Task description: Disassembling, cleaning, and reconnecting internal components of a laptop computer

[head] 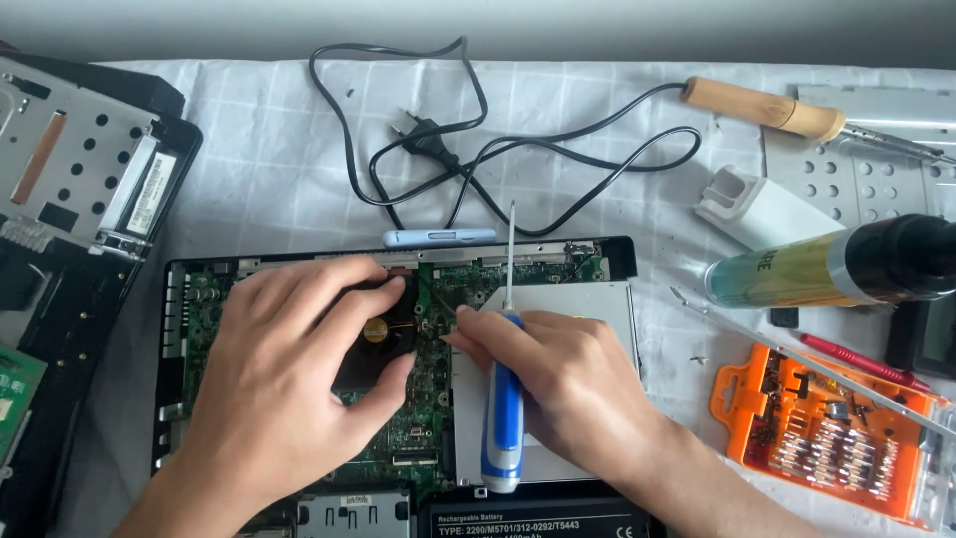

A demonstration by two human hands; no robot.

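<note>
**Both hands at the fan of an opened laptop**

The black fan (383, 334) is seated in the green circuit board (423, 399) of the opened laptop (617, 254). It is gripped by the left hand (289, 379), fingers curled along its far edge and thumb pressed against its near edge. Just right of the fan, something too small to identify is pinched by the right hand (558, 374), while a blue-and-white screwdriver (504, 399) is tucked under its fingers, shaft pointing away. Well right of the fan, an orange bit case (827, 433) is laid.
</note>
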